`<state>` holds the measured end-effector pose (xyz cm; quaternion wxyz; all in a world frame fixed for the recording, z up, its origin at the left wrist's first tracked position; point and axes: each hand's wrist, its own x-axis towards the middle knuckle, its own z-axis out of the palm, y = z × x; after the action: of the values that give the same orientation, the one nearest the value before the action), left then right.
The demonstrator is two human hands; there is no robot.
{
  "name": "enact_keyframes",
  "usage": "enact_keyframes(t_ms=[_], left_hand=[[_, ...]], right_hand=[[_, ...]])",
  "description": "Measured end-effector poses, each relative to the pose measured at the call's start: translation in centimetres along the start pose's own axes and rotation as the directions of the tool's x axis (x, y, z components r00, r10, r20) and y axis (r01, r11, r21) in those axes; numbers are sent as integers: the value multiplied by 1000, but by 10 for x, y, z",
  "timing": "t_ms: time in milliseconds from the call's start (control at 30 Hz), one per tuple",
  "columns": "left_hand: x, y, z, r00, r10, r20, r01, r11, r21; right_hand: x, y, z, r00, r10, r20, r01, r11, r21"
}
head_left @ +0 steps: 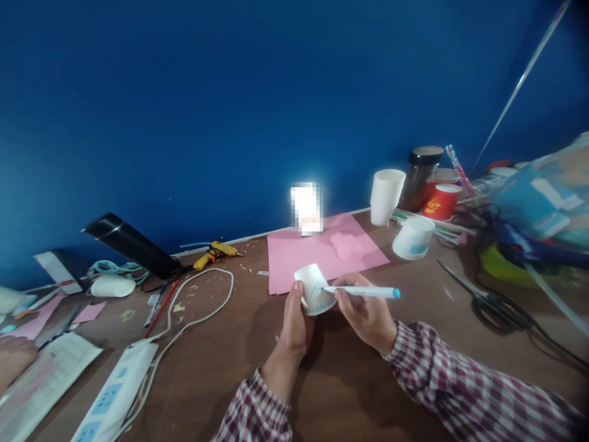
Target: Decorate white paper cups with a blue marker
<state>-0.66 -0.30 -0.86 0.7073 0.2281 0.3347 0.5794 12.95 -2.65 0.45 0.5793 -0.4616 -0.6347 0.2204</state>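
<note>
My left hand (294,322) is wrapped round a white paper cup (313,287) from the left and below. The cup is tilted and bears light blue zigzag marks near its rim and a few blue lines on its side. My right hand (365,313) grips a white marker (368,291) with a light blue end. The marker lies nearly level, its tip at the cup's side. Just behind the cup, pink paper (299,258) lies on the brown table (257,380), with a smaller pink piece (347,247) on it.
Black scissors (492,307), white cups (386,196), another cup (413,238) and a red cup (442,202) stand or lie right. A bright blurred object (307,209) is behind. Left are a yellow glue gun (216,253), a power strip (113,396) and another person's hand (16,359).
</note>
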Motion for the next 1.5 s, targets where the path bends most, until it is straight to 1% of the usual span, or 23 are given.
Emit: enact_keyframes(t_ms=[133, 300, 533, 733, 1033, 1167, 1333, 1500], left_hand=[[0, 2, 2, 1000, -3, -26, 2, 1000, -26], [-2, 4, 5, 1000, -8, -24, 6, 999, -46], [-2, 5, 5, 999, -16, -35, 15, 999, -29], [-2, 5, 4, 999, -33, -34, 32, 999, -26], [-2, 5, 3, 999, -35, -37, 34, 999, -23], [-2, 5, 3, 999, -39, -25, 38, 999, -25], [-2, 6, 6, 999, -43, -13, 43, 999, -30], [-4, 8, 9, 999, -43, -25, 43, 999, -30]], right_hand=[[0, 0, 0, 1000, -1, 1, 1, 1000, 9], [1, 0, 1, 1000, -3, -15, 3, 1000, 4], [3, -5, 0, 1000, -10, -27, 10, 1000, -18], [3, -2, 0, 999, -19, -28, 18, 1000, -25], [2, -1, 1, 1000, 2, -9, -2, 1000, 4], [2, -2, 1, 1000, -4, -30, 5, 1000, 21], [0, 0, 2, 995, 91, -41, -86, 991, 106], [-1, 1, 2, 994, 107, -30, -103, 987, 125]])
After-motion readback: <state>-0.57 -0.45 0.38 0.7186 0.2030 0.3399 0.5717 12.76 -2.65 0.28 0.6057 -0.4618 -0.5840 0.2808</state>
